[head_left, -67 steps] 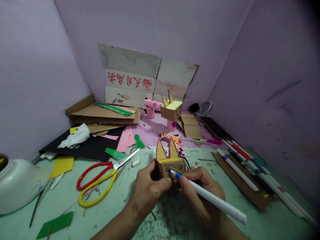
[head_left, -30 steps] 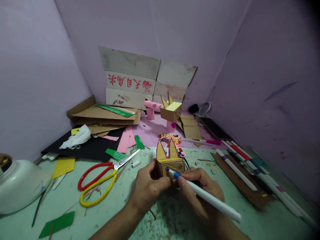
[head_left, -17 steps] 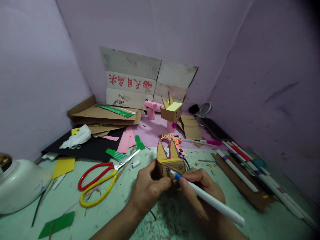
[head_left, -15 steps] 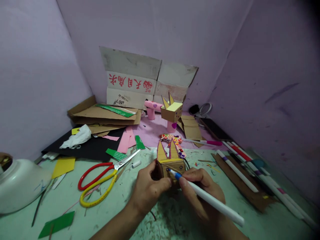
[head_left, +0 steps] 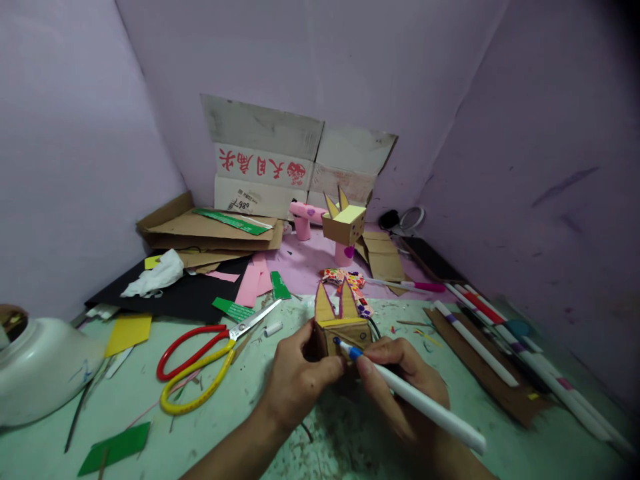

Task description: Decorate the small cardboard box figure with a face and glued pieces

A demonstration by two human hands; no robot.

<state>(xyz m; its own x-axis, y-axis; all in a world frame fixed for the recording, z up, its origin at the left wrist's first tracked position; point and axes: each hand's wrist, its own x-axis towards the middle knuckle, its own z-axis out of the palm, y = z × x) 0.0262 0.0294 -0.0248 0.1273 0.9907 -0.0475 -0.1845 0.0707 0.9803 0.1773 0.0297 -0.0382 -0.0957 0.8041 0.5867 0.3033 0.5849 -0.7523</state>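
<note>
A: What is the largest thing here?

B: The green table (head_left: 240, 393). On it lie the scissors (head_left: 250, 321), well apart from the work.

A: And the hands?

B: The left hand (head_left: 297, 377) grasps the eared box (head_left: 349, 331) by its side, with the thumb against its front. The box is between both hands; whether it rests on the table, I cannot tell. The right hand (head_left: 405, 377) pinches the white pen (head_left: 425, 407) between thumb and fingers.

A: What could go wrong?

B: If the left fingers loosen under the pressure, the box may turn, and the mark would leave the small circle (head_left: 336, 340).

A: Anything smaller?

B: The pen tip (head_left: 341, 343), at this circle. The left thumb is near, so by rubbing fresh ink it could make a smear.
</note>
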